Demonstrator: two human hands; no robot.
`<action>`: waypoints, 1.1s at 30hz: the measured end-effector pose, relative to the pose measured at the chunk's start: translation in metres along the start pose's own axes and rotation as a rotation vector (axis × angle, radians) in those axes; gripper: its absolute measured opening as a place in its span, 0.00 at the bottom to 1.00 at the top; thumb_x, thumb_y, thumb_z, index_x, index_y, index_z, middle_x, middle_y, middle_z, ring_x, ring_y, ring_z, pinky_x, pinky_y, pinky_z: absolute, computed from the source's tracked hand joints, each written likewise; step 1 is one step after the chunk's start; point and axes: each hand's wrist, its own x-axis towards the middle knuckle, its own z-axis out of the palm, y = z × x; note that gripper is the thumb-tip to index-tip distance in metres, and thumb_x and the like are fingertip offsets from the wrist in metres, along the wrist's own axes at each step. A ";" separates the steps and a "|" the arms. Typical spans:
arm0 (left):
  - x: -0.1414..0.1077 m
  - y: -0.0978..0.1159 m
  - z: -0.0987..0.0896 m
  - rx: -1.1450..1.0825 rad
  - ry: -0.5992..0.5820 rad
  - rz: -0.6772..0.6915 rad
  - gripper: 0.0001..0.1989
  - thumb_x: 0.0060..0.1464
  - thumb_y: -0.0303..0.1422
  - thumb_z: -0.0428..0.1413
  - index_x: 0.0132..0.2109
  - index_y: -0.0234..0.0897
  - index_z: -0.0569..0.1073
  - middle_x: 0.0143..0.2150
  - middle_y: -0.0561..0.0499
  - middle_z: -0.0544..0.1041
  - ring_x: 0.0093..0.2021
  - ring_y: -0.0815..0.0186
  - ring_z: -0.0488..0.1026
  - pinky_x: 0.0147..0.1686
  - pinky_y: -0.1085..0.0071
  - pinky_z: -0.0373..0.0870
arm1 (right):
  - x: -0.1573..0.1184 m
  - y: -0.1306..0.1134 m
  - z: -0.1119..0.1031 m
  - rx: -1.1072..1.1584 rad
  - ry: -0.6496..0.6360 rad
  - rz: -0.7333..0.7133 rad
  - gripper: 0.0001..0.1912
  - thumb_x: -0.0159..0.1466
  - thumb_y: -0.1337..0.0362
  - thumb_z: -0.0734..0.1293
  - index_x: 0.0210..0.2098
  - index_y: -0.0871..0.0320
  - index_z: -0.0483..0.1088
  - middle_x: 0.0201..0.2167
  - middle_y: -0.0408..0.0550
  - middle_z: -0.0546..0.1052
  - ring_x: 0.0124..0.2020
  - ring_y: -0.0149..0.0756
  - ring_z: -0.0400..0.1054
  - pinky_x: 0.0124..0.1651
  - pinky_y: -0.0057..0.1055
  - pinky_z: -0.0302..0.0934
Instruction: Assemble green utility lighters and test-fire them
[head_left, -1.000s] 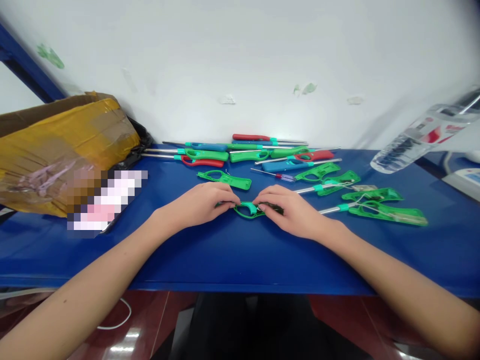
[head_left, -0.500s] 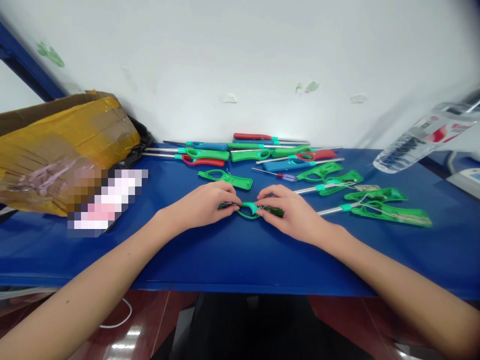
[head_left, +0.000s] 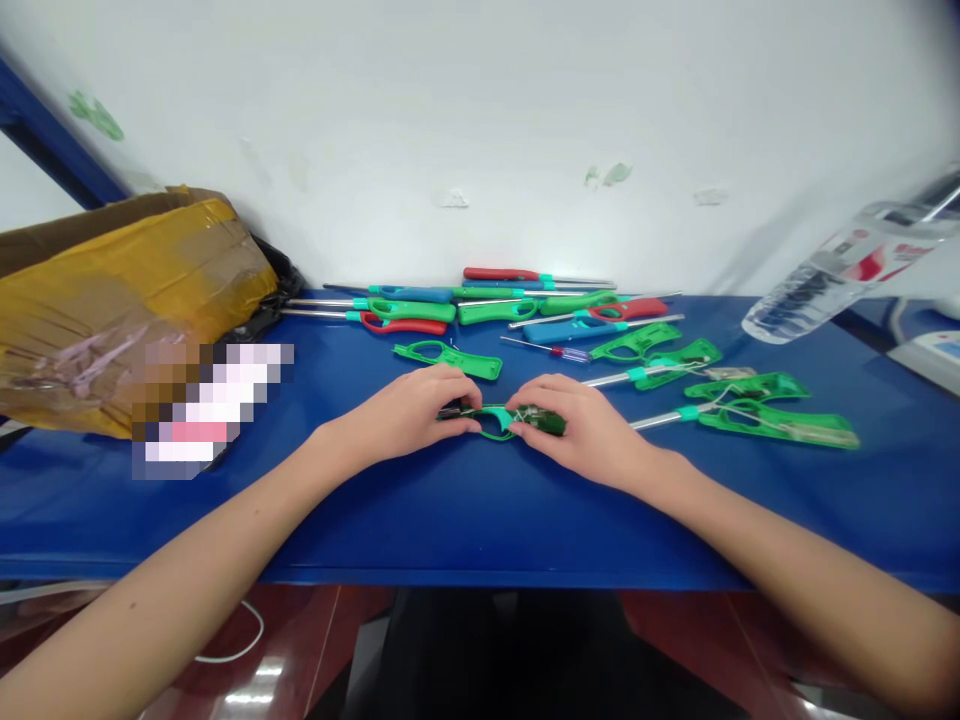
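While both hands remain at the same green lighter handle [head_left: 553, 424], the change across the last second is slight: the fingertips have spread a little around it, and more of its dark interior now shows on the right, together with a pale wire [head_left: 531, 411]. The handle has kept its place near the middle of the blue table [head_left: 480, 530], between the two hands. The work therefore appears to be a fine adjustment of the inner parts, with the handle yet uncovered.

Left hand [head_left: 409, 410]: thumb and fingertips are bent toward each other and clamped on the handle's left end, separated only by its thickness; a dark piece shows between them. Right hand [head_left: 592, 425]: thumb below and fingers above, clamped on the right part, close to the teal trigger [head_left: 505, 418]. Whether it presses the handle itself or a part inside cannot be told.

Surroundings: a loose green half-shell [head_left: 476, 363] lies just beyond the left hand, apart from the handle; a screwdriver [head_left: 571, 354] lies beyond the right hand. To the right rests an uncovered lighter [head_left: 780, 426] with its wiring exposed.
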 end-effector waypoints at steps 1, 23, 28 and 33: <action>0.000 0.000 0.000 -0.005 0.004 0.000 0.09 0.62 0.38 0.57 0.44 0.38 0.74 0.41 0.49 0.74 0.41 0.63 0.71 0.40 0.69 0.66 | 0.000 0.000 0.000 0.005 0.013 -0.004 0.09 0.66 0.63 0.67 0.45 0.56 0.74 0.43 0.51 0.78 0.45 0.42 0.72 0.47 0.39 0.68; 0.001 0.000 0.001 -0.066 -0.069 0.003 0.13 0.65 0.38 0.52 0.53 0.41 0.72 0.43 0.48 0.72 0.43 0.62 0.68 0.44 0.68 0.65 | 0.001 -0.004 0.003 -0.078 -0.052 -0.011 0.09 0.68 0.64 0.62 0.46 0.56 0.70 0.45 0.53 0.76 0.47 0.45 0.68 0.49 0.44 0.65; 0.001 0.001 -0.001 -0.088 -0.077 -0.010 0.13 0.65 0.38 0.52 0.54 0.42 0.72 0.43 0.48 0.71 0.44 0.62 0.67 0.46 0.67 0.65 | 0.000 -0.002 0.003 -0.051 -0.060 -0.020 0.10 0.69 0.63 0.61 0.48 0.56 0.69 0.46 0.53 0.76 0.48 0.45 0.68 0.50 0.44 0.65; 0.001 0.000 0.000 -0.099 -0.073 -0.005 0.15 0.65 0.39 0.52 0.55 0.43 0.73 0.45 0.47 0.72 0.45 0.61 0.68 0.47 0.66 0.65 | 0.000 -0.001 0.003 -0.050 -0.064 -0.039 0.11 0.69 0.64 0.60 0.50 0.55 0.69 0.47 0.54 0.76 0.49 0.46 0.68 0.51 0.45 0.65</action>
